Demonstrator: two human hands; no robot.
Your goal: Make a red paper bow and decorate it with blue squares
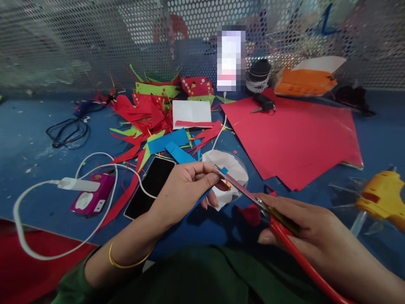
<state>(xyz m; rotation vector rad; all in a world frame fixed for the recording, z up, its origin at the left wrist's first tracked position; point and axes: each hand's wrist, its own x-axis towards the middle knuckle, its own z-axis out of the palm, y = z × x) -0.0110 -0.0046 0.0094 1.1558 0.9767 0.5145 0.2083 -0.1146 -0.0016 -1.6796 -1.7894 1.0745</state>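
Between the thumb and fingers of my left hand (186,185) is a narrow blue paper strip (196,206), mostly hidden under the hand. My right hand (311,226) grips a pair of scissors (243,191) with red handles, their blades reaching left to my left fingertips. A small blue paper piece (224,170) shows at the blade tips. Below them is a round clear dish (243,162) lined with white paper (215,158), holding a few tiny coloured bits. Blue paper pieces (169,140) lie just beyond my left hand.
Red paper sheets (294,135) with a key (264,103) on them lie right. A yellow glue gun (381,196) is far right. Red and green scraps (142,112) pile up back left. A black phone (150,185), purple adapter (93,194) and looping white cable (19,228) occupy the left.
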